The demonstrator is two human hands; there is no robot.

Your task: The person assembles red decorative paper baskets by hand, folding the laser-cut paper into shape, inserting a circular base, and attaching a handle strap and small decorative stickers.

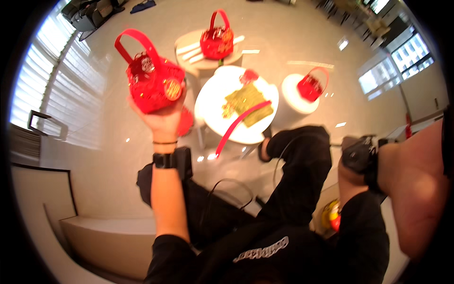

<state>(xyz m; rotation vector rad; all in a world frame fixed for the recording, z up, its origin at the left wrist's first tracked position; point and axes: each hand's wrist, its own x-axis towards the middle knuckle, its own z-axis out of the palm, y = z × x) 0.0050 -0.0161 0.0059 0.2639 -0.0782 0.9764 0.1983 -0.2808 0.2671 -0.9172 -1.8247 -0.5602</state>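
Left hand point(158, 120): clasped under red basket point(153, 85)
Right hand point(416, 189): grip cannot be told
Red strip point(236, 122): overhangs the tabletop's point(208, 102) near edge

Daylight glares through the blinds point(40, 80) on the left and through a window point(411, 52) at the upper right, and the room is bright. The glossy floor point(104, 123) throws back scattered white glints and long reflections. The round white table point(208, 102) and the white stool point(293, 97) are overexposed, their surfaces bleached, while the black trousers point(309, 156) sink into deep shadow. The red basket point(149, 87) at the left is saturated, its fine detail softened. Fisheye distortion bends straight edges toward a dark, vignetted rim. The right arm point(414, 175), near that rim, looks smeared, perhaps from motion.
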